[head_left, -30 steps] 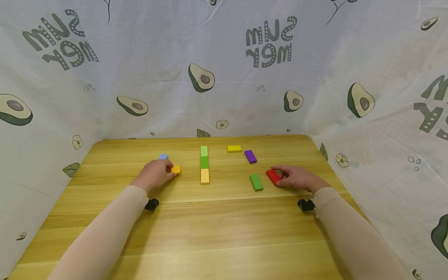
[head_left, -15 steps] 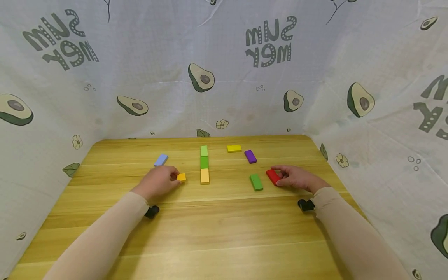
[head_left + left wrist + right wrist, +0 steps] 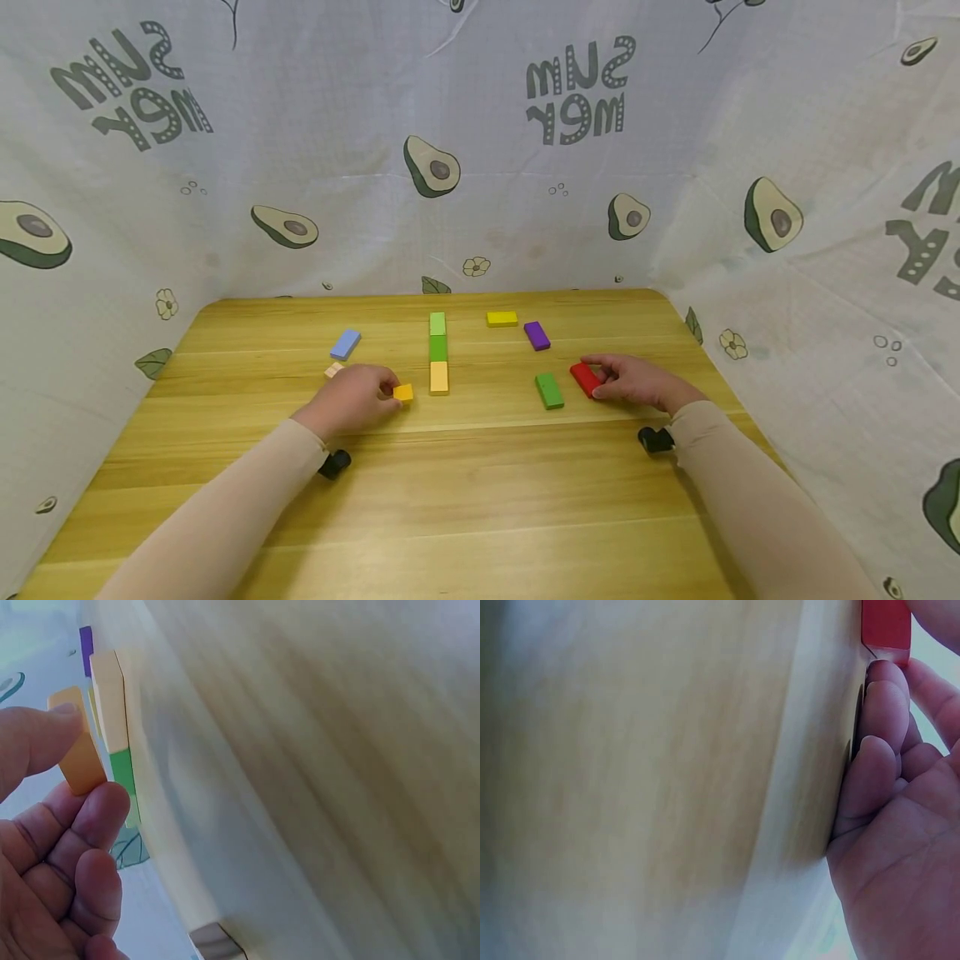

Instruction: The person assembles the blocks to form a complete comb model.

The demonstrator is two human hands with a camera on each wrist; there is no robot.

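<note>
Between the thumb and fingers of my left hand (image 3: 354, 403) is a small orange block (image 3: 404, 393), pinched just left of a straight row. That row joins a light green block (image 3: 437, 323), a green block (image 3: 438, 348) and a pale orange block (image 3: 438, 379) end to end. In the left wrist view the orange block (image 3: 84, 763) appears raised off the table. Over on the right, my right hand (image 3: 637, 383) pinches a red block (image 3: 584, 380) lying on the table; the right wrist view shows only part of that red block (image 3: 886, 631).
Behind my left hand lie a blue block (image 3: 346, 344) and a partly hidden peach block (image 3: 333, 369). A yellow block (image 3: 502, 319), a purple block (image 3: 537, 336) and another green block (image 3: 550, 392) lie right of the row. Printed cloth (image 3: 517, 233) hangs around the wooden table (image 3: 480, 500).
My left hand has carried the orange block rightward and nearer to me, closer to the row, uncovering the blue block and part of the peach one. My right hand has stayed on the red block.
</note>
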